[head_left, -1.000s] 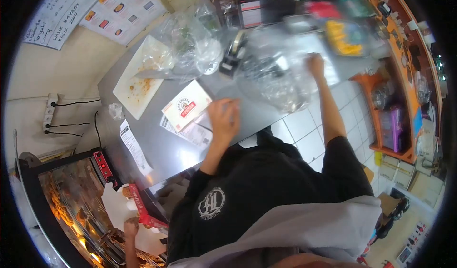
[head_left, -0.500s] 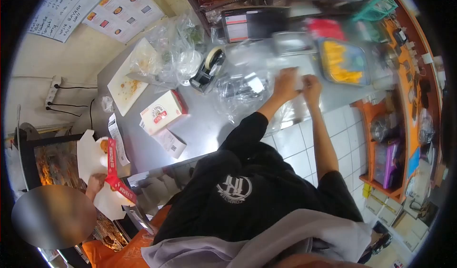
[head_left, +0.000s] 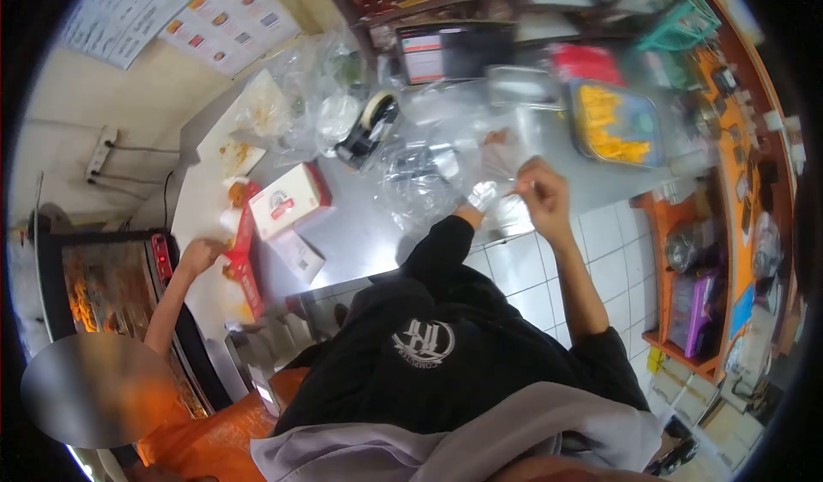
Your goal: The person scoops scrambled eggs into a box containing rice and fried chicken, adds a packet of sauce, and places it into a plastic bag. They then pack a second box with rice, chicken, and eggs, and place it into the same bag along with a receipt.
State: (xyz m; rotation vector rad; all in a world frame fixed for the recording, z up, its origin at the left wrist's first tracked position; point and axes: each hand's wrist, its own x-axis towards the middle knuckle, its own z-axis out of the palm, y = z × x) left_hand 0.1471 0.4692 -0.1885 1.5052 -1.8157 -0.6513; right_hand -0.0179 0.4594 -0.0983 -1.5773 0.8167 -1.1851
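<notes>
My left hand (head_left: pixel 495 158) is over the metal table, covered by thin clear plastic (head_left: pixel 484 192) that reaches to the wrist; its fingers are blurred beneath it. Close by on the right, my right hand (head_left: pixel 542 192) is bare, its fingers curled and pinched at the edge of the plastic. Left of my hands lies a crumpled heap of clear plastic (head_left: pixel 416 178). A blue-rimmed tray of yellow food pieces (head_left: pixel 613 126) sits to the right, beyond my right hand.
A black tape dispenser (head_left: pixel 367 135), a white-and-red box (head_left: pixel 288 201) and a metal tray (head_left: pixel 525 86) are on the table (head_left: pixel 360 246). At left, a co-worker's hand (head_left: pixel 204 255) touches an open red-and-white box (head_left: pixel 244 263). Orange shelves (head_left: pixel 656 251) stand right.
The clear plastic now covers my left hand, which was bare before. My right hand has moved slightly down and left. The co-worker's open box has moved up and right, beside the closed box.
</notes>
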